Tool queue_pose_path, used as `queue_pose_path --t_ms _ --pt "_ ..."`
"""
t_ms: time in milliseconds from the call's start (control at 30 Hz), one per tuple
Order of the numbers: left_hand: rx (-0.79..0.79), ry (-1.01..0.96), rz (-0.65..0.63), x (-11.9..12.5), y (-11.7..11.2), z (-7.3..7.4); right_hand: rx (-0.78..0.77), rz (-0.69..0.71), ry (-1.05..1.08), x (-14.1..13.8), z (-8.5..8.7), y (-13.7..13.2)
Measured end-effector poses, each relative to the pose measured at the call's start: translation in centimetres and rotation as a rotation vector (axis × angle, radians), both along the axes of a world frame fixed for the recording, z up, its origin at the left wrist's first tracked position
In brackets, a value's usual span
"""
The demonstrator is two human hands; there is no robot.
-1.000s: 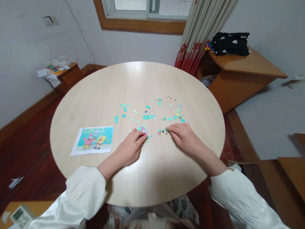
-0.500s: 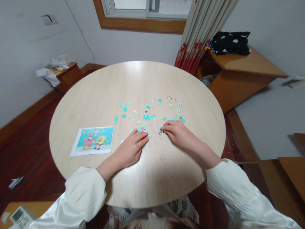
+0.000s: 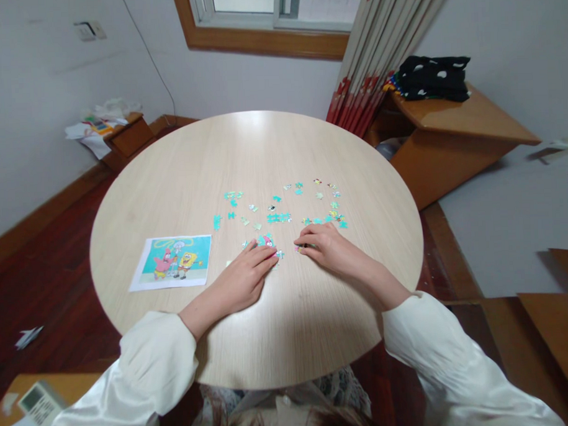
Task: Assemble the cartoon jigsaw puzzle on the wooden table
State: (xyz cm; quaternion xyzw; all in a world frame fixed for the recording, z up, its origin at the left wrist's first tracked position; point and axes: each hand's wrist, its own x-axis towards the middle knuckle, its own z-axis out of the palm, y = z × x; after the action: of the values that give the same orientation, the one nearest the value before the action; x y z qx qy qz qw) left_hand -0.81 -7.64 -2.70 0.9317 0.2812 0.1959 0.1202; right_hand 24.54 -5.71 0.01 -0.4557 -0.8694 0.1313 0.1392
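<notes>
The round desk [image 3: 263,151] fills the middle of the view; on it, to the person's left, lies a printed cartoon picture [image 3: 171,261], flat and square to the near edge, well apart from both hands; beyond the hands, farther from the person, loose teal pieces [image 3: 279,217] are strewn in a band whose long axis runs left to right across the desk, more thickly on the right side.

The left hand [image 3: 242,278] lies palm down, fingers stretched out and close together, gripping nothing, its fingertips resting on a small joined cluster [image 3: 266,241] with pink in it; the right hand [image 3: 329,248] has its fingers curled, the tips drawn narrow onto a single small piece [image 3: 298,247]; whether that piece is pinched or only pressed to the desk cannot be told.

The piece lies just right of the cluster, near but apart, with a strip of bare desk between them; so the cluster sits to the left of the right fingertips, level with them, and the line from piece to cluster runs sideways, not away from the person; the right hand is the nearer to the piece, the left to the cluster.
</notes>
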Motion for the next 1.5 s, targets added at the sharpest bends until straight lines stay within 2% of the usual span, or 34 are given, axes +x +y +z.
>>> queue_pose_path --t_ms 467,867,1500 --pt "0.0 -0.028 0.016 -0.2 0.1 0.2 0.011 0.083 0.068 -0.7 -0.7 0.1" --pt "0.02 0.022 0.016 0.0 0.0 0.2 0.041 0.089 0.116 -1.0 -0.9 0.0" --pt "0.048 0.027 0.015 0.1 0.0 0.1 -0.04 -0.067 0.086 -1.3 -1.0 0.0"
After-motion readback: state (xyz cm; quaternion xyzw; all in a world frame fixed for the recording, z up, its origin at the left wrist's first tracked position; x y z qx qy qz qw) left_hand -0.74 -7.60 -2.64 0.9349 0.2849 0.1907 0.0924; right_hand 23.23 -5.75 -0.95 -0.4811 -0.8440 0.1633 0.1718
